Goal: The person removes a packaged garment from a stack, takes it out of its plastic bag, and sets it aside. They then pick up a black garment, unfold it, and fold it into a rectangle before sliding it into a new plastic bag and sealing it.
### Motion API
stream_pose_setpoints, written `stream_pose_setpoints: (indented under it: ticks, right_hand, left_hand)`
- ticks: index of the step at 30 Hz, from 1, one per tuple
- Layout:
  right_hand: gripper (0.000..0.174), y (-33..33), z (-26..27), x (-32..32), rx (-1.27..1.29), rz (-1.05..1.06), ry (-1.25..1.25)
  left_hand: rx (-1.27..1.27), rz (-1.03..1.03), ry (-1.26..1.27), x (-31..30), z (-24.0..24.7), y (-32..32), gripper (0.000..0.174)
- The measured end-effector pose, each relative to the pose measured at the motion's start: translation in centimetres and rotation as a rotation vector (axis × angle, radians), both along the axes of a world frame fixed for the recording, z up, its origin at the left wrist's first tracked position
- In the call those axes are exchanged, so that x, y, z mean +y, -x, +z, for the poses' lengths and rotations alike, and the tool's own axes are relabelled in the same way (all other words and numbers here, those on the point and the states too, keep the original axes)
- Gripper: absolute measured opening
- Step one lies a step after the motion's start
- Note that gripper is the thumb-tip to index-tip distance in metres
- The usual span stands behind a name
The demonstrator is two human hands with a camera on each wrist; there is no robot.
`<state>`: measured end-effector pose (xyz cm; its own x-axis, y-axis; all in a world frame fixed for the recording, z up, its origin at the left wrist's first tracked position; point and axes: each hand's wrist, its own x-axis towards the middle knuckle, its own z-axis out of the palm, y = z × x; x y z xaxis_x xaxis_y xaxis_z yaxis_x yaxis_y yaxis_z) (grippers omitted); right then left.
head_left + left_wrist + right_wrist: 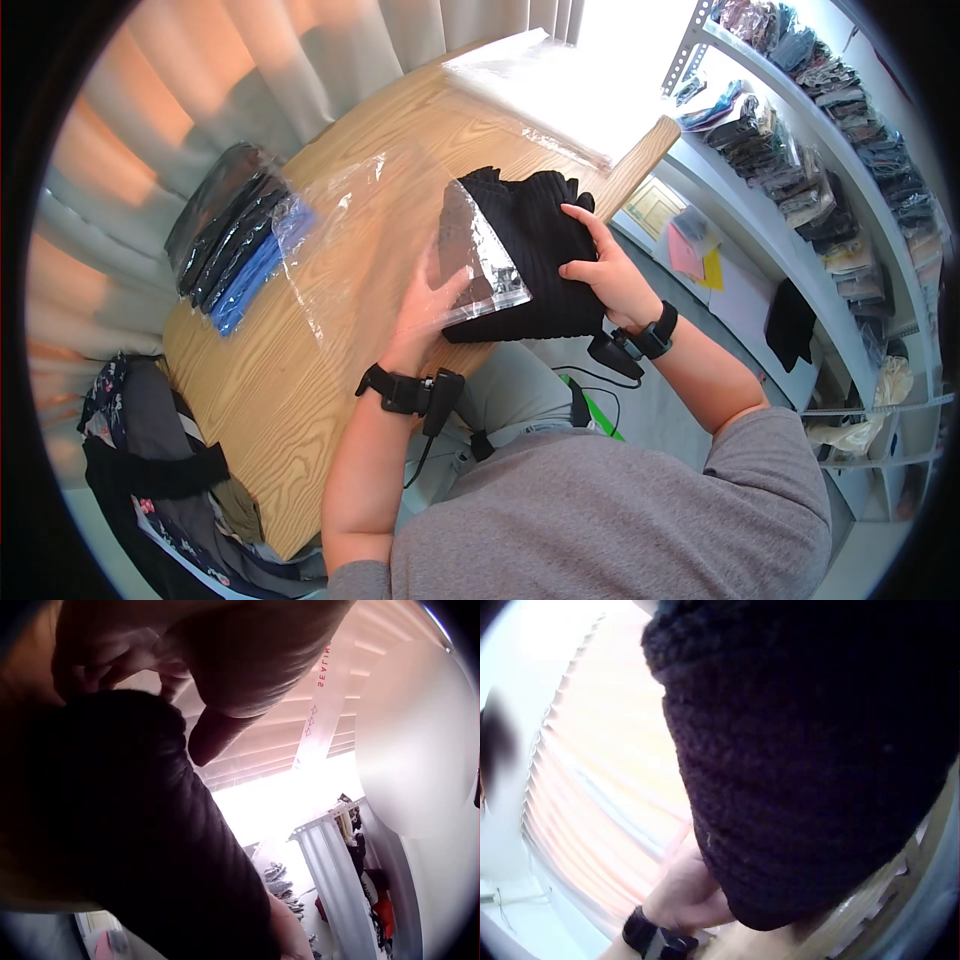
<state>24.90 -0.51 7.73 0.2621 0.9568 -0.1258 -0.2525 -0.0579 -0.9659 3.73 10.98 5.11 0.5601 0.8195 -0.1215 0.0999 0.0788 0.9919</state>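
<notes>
A folded black ribbed garment [545,235] is held between both hands above the table's near edge. Its left corner lies inside a clear plastic bag [350,235], whose open edge crosses the cloth diagonally. The left hand [430,305] grips the left side, seen through the plastic. My right hand [615,280] grips the right side, thumb and a finger on top and the other fingers hidden beneath. In the left wrist view the dark garment [157,825] fills the middle under the left hand [225,660]. In the right wrist view the garment [802,765] hides the right hand.
Bagged dark and blue garments [235,235] lie at the wooden table's [240,400] left back. Clear bags [540,85] are stacked at the far end. Loose clothes [170,480] hang at the lower left. Shelves [800,170] with packed garments stand at the right.
</notes>
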Motion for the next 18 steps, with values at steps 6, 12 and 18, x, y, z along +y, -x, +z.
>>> stream_pose_setpoints:
  ticks: [6,12,18]
  right_hand:
    - [0.081,0.8,-0.5,-0.1,-0.102,-0.023,-0.001]
    - [0.079,0.4,-0.9,-0.7,-0.486,-0.036,-0.08]
    - [0.053,-0.2,-0.7,-1.1,-0.745,0.042,-0.08]
  left_hand:
    - [0.226,0.018,-0.019,0.8,-0.5,-0.9,0.066]
    - [0.228,0.024,-0.252,-1.0,0.8,-2.5,0.065]
    - [0.435,0.062,-0.379,-2.1,2.1,-3.1,0.073]
